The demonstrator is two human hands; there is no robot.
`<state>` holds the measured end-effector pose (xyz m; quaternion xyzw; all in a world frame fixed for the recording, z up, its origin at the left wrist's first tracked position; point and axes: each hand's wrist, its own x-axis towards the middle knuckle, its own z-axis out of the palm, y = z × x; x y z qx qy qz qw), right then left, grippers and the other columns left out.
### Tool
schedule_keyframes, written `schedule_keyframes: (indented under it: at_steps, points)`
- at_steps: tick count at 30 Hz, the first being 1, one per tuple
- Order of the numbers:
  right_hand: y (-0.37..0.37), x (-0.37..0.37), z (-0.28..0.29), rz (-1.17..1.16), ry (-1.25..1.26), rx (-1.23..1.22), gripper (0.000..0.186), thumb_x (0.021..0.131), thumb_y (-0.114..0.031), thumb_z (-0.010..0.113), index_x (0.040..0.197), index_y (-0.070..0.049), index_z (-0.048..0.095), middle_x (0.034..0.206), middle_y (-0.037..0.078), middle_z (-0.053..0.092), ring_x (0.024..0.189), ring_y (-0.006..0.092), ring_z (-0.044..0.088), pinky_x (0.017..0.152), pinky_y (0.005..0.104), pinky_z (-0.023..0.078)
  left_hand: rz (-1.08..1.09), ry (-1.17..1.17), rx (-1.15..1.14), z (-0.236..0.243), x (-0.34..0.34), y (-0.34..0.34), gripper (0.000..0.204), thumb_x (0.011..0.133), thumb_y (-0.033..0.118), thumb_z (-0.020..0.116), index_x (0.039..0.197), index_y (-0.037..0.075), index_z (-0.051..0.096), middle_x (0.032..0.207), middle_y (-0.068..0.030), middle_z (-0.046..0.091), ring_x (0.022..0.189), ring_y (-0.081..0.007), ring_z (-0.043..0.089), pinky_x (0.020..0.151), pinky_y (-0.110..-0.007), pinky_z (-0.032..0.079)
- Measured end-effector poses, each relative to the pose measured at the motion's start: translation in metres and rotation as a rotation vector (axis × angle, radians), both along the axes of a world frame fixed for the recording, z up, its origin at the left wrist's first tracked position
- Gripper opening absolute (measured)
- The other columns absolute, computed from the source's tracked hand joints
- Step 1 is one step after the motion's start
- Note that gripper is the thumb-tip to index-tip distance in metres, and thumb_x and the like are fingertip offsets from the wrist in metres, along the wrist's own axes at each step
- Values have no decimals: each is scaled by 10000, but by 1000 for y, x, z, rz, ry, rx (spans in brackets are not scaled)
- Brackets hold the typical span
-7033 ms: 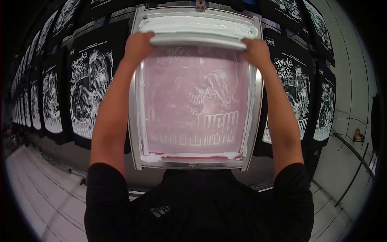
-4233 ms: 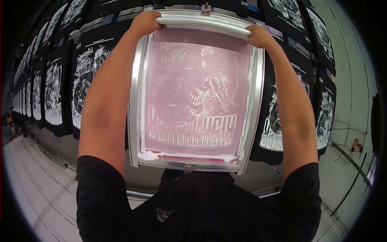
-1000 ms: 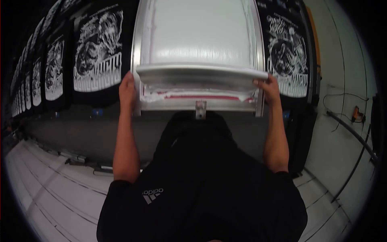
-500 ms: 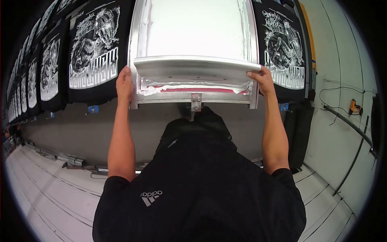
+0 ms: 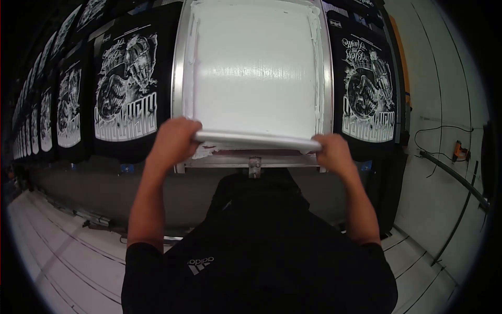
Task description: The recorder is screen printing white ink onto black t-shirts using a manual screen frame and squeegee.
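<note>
A wide metal squeegee [image 5: 256,138] lies across the near end of a screen printing frame [image 5: 179,78]. My left hand [image 5: 178,138] is wrapped round its left end, and my right hand [image 5: 332,152] grips its right end. White ink [image 5: 256,68] covers the mesh beyond the squeegee, shiny across the middle and built up in ridges along both sides. On the near side, smears of ink and a strip of reddish mesh [image 5: 246,153] show under the bar. A metal clamp bracket [image 5: 254,167] sits at the middle of the frame's near edge.
Black shirts with white prints lie on boards to the left [image 5: 125,89] and right [image 5: 367,89] of the frame, with more in a row at far left. A pale wall [image 5: 434,104] stands at right, with a cable and an orange tool [image 5: 460,150] beside it.
The squeegee has come down nearer my body in the view, and my hands have turned over its ends into a fuller grip. The frame and shirts also sit slightly lower in view.
</note>
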<state>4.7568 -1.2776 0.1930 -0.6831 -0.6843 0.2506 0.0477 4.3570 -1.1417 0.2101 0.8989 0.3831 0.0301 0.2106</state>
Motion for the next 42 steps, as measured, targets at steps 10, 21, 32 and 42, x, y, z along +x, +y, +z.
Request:
schedule_keyframes:
  at_steps: [10, 21, 32, 42]
  points:
    - [307, 78, -22, 124, -269, 400, 232, 737, -81, 587, 961, -97, 645, 815, 148, 683, 849, 342, 659, 835, 473, 497, 128, -54, 237, -50, 68, 271, 234, 733, 154, 712, 948, 73, 670, 842, -115, 656, 863, -326, 625, 756, -423, 498]
    - [224, 41, -69, 166, -337, 271, 356, 732, -7, 604, 1081, -63, 558, 1003, 122, 620, 1041, 320, 586, 1026, 514, 373, 180, -29, 352, -89, 45, 174, 414, 646, 96, 691, 1048, 77, 593, 1023, -100, 603, 984, -294, 558, 836, -425, 413]
    - [-38, -15, 0, 113, -75, 102, 341, 638, -9, 643, 975, -58, 624, 859, 118, 633, 880, 302, 609, 982, 515, 385, 153, -71, 62, -26, -10, -79, 368, 591, 73, 741, 933, 57, 607, 875, -95, 617, 854, -295, 574, 772, -418, 417]
    - [-50, -26, -28, 75, -106, 155, 421, 567, -21, 674, 982, -73, 623, 949, 81, 659, 955, 280, 619, 1109, 558, 314, 255, -115, 217, -74, -9, -99, 400, 590, -7, 655, 988, 17, 632, 992, -153, 647, 949, -341, 602, 892, -450, 460]
